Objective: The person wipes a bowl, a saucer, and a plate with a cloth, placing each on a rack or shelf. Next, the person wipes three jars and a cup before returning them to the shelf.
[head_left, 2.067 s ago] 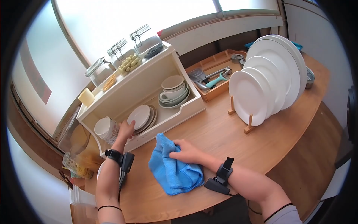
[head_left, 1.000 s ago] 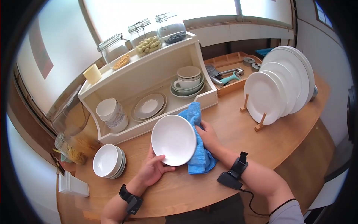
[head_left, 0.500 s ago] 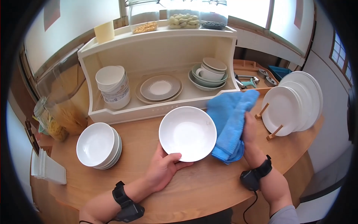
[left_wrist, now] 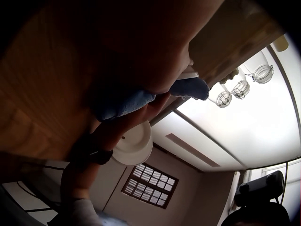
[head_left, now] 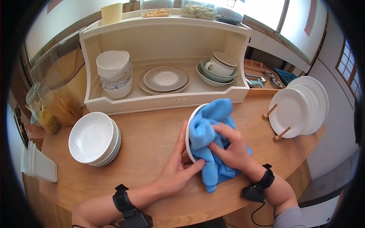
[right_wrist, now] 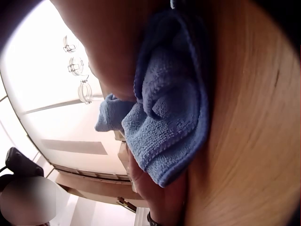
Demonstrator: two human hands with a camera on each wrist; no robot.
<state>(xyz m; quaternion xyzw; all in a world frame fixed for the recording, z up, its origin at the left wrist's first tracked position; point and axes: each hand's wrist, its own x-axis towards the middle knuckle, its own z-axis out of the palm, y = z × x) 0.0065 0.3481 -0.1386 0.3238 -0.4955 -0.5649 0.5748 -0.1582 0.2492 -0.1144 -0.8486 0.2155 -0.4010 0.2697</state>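
In the head view my left hand (head_left: 173,174) holds a white bowl (head_left: 188,141) tilted on edge above the table, its thumb over the near rim and its fingers along the outside. A blue cloth (head_left: 201,133) is bunched into the bowl and hides most of its inside. My right hand (head_left: 234,150) grips this cloth, thumb and forefinger pressing it toward the bowl, and the loose end hangs below. From the right wrist the folded cloth (right_wrist: 162,125) shows close up, with the left hand (right_wrist: 157,193) behind it.
A stack of white bowls (head_left: 93,138) stands at left on the wooden table (head_left: 152,131). Behind, a cream shelf (head_left: 167,102) bears bowls, plates (head_left: 165,78) and cups, with glass jars on top. At right, white plates (head_left: 289,112) stand in a wooden rack beside a utensil tray (head_left: 262,91).
The left hand has brought a bowl from the shelf to the table's middle and turned it sideways. The right hand has moved left, bringing the cloth into the bowl.
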